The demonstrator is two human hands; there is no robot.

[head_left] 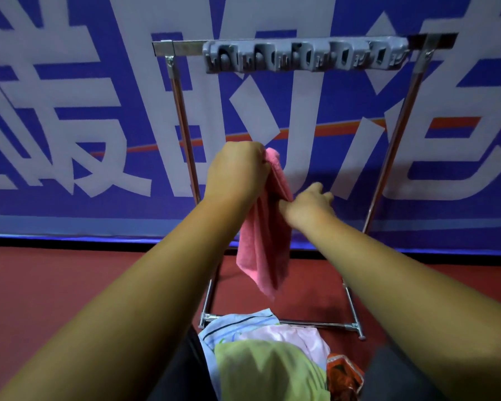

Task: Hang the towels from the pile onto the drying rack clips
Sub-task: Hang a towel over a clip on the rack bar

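Left grip (237, 169) clamped on top corner of pink towel (261, 250), cloth hanging below. Right grip (308, 204) pinched towel edge just beside, slightly lower. Rack clips (304, 57) well above both grips; towel pile (266, 357) well below.

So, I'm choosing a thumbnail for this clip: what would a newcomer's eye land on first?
The pink towel dangling mid-frame, gripped at its top by the left hand, the right hand touching its edge. Behind it, huge white characters on a blue banner; above, the grey clip bar.
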